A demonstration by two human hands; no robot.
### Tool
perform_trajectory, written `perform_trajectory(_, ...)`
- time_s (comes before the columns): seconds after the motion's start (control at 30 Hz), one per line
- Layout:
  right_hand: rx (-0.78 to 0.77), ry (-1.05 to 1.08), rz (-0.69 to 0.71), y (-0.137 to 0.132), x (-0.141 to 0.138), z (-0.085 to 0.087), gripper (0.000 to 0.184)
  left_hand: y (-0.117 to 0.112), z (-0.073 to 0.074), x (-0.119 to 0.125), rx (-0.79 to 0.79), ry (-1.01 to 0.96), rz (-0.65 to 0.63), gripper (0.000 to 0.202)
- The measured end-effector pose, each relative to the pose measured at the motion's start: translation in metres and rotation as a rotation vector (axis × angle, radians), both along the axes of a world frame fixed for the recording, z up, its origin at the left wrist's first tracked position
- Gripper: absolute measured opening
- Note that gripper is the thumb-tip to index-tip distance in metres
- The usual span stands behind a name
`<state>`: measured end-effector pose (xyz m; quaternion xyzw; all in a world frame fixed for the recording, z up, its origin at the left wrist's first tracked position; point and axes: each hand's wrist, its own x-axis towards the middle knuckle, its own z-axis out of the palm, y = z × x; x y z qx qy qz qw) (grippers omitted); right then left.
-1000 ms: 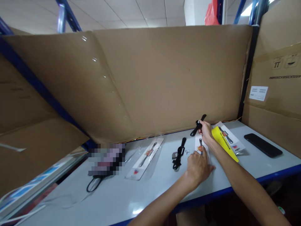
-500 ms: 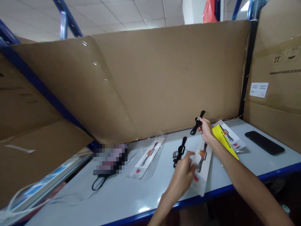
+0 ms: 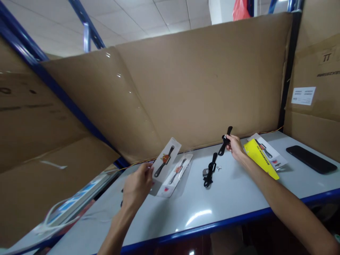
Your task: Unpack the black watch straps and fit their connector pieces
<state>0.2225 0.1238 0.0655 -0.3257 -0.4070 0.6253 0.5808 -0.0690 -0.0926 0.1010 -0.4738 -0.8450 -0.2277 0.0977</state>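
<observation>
My left hand (image 3: 136,186) grips a white printed card (image 3: 164,161) showing a black tool, lifted above the left part of the table. Just below it a similar card in a clear sleeve (image 3: 175,174) lies flat. My right hand (image 3: 236,146) holds a black spokeshave-like tool (image 3: 225,140) upright near the cardboard back wall. A second black tool (image 3: 209,169) lies on the table between my hands, with a small metal part (image 3: 219,168) beside it.
A yellow card (image 3: 261,157) over another white card (image 3: 268,152) lies right of my right hand. A black phone (image 3: 310,159) rests at the far right. Cardboard sheets wall the back and left. The table has a blue front edge (image 3: 225,223).
My left hand has carried the white card from in front of my right hand to the left and lifted it. My right hand has kept the black tool almost still.
</observation>
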Motion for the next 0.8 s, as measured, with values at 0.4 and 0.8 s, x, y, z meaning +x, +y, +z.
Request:
perform_trajectory(0.4,0.005,-0.178,0.192,-0.018,-0.016,-0.011,0.014,0.045,-0.019,0.045,0.14,0.007,-0.327,0.04)
perform_trajectory(0.8,0.039,-0.199,0.308,-0.044,-0.038,-0.023,0.018,0.09,-0.049,0.126,-0.174,-1.198,-0.82,0.055)
